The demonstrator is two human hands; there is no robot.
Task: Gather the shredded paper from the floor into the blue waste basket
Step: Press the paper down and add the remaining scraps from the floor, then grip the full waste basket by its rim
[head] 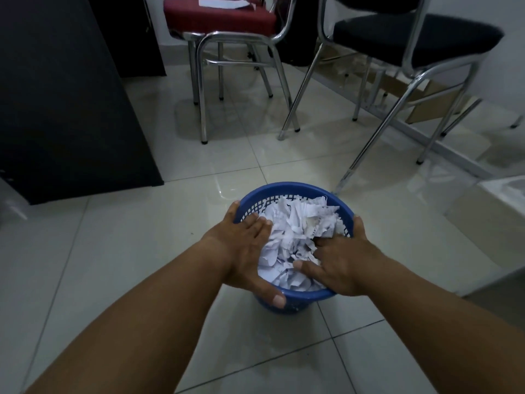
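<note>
A round blue waste basket (287, 189) with a mesh wall stands on the tiled floor in front of me, heaped with white shredded paper (295, 226). My left hand (244, 251) lies flat over the basket's left rim, fingers spread on the paper and thumb hooked over the near rim. My right hand (338, 260) rests on the right rim, fingers spread and pressed into the paper. Neither hand closes around anything. I see no loose shreds on the floor around the basket.
A red-seated chair (218, 18) with chrome legs stands straight ahead, white paper on its seat. A black-seated chair (412, 35) stands at the right, its legs reaching near the basket. A dark cabinet (62, 109) fills the left. A pale box (494, 220) sits far right.
</note>
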